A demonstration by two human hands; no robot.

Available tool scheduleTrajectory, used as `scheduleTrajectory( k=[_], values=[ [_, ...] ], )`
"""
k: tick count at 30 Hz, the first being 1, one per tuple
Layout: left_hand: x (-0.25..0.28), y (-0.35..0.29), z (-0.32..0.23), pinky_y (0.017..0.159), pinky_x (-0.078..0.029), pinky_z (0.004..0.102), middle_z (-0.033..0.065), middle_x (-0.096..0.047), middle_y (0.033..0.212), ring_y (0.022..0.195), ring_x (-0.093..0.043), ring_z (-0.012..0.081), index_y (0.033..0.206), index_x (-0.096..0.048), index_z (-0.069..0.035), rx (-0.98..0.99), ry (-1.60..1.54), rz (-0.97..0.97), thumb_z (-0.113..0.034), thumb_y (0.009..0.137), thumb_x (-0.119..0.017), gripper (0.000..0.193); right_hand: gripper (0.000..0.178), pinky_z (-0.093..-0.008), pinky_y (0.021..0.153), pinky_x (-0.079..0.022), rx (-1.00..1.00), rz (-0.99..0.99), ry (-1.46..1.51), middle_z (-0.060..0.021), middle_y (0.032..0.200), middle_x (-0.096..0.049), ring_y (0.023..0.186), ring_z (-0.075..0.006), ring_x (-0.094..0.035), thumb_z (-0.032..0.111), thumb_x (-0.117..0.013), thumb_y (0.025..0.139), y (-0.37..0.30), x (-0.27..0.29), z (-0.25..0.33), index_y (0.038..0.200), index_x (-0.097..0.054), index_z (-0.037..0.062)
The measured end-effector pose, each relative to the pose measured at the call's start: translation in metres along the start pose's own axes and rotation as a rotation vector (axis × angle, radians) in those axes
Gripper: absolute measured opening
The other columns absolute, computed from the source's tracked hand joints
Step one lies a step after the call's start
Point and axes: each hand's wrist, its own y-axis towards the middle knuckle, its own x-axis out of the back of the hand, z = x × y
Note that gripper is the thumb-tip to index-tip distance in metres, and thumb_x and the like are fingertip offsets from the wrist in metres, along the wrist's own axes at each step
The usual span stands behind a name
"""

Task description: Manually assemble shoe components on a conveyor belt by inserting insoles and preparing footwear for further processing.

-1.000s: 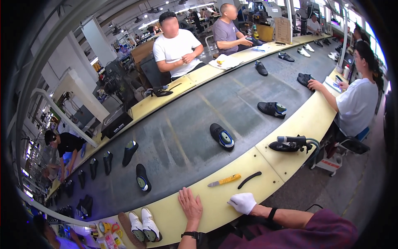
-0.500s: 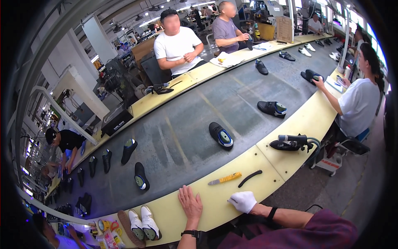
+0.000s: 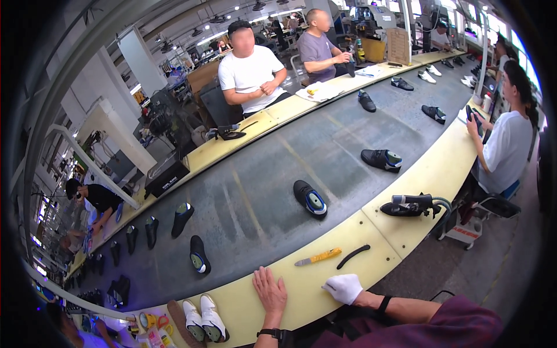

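Yellow-handled knife (image 3: pixel 317 257) lay untouched just beyond both hands, bare left hand (image 3: pixel 270 291) flat with fingers spread, white-gloved right hand (image 3: pixel 343 287) loosely curled and empty, so I'd guess they were waiting; next would be reaching far-right for it.

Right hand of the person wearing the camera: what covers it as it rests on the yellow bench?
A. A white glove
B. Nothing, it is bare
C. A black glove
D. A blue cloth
A: the right hand wears a white glove and rests on the yellow bench, while the left hand lies bare and flat beside it.
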Motion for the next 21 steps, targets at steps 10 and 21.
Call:
scheduleTrajectory(
  k=[10,21],
  values=[
    [-0.0010,-0.0005,0.0026,0.134,-0.020,0.0597,0.0290,-0.043,0.168,0.161,-0.032,0.0474,0.158,-0.048,0.005,-0.005,-0.003,0.002,-0.032,0.106,-0.062,0.065,0.028,-0.0462,0.058,-0.055,-0.018,0.014,-0.011,-0.0110,0.072,-0.070,0.065,-0.0348,-0.070,0.034,-0.077,0.097,0.0010,0.0016,0.0014,0.078,-0.071,0.0135],
    [0.0051,0.0003,-0.0013,0.134,-0.021,0.0587,0.0287,-0.042,0.169,0.161,-0.032,0.0473,0.158,-0.047,0.005,-0.011,-0.001,0.010,-0.030,0.108,-0.061,0.063,0.032,-0.0471,0.057,-0.054,-0.002,-0.009,-0.014,-0.0108,0.070,-0.068,0.064,-0.0346,-0.069,0.035,-0.074,0.099,0.0001,-0.0051,-0.0026,0.077,-0.067,0.0126]
  ],
)
